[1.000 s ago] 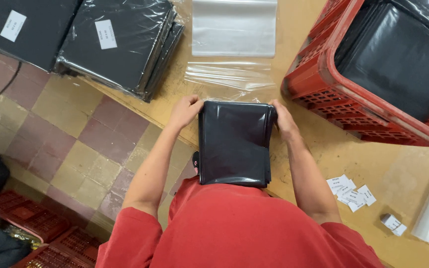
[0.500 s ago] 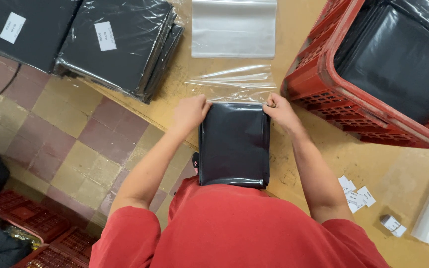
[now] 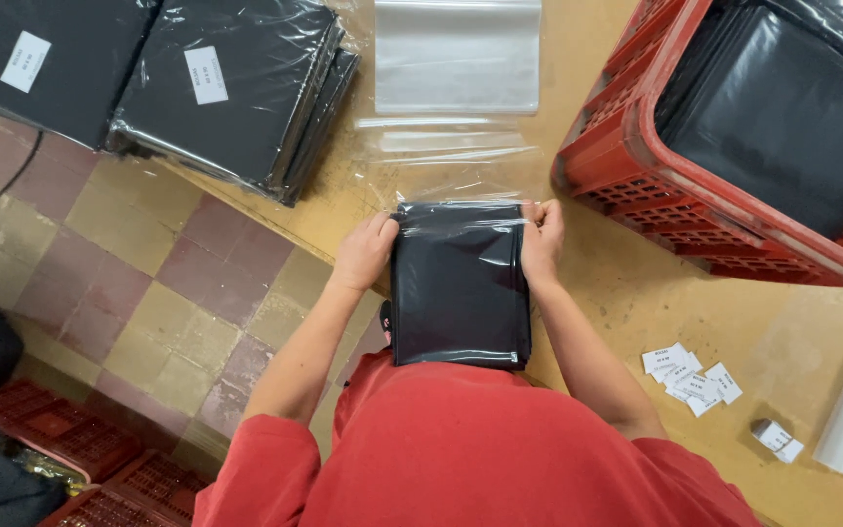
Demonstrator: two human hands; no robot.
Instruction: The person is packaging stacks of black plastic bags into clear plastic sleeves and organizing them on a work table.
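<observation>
We've got both hands on a black folded bag point(image 3: 459, 283) at the near edge of the table point(image 3: 626, 283). Left hand point(image 3: 363, 251) fingers grip its far left corner, right hand point(image 3: 541, 239) fingers pinch the far right corner. Clear sleeves point(image 3: 458, 59) lie farther off, red crate point(image 3: 636, 146) to the right, small paper labels point(image 3: 692, 372) near right.

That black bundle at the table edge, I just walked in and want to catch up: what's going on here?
A person in a red top holds a folded stack of black plastic bags at the table's edge, left hand and right hand gripping its top corners. The stack's upper end sits at the mouth of a clear plastic sleeve. Wrapped labelled packs lie to the left, a red crate of black bags to the right, small paper labels nearby.
</observation>
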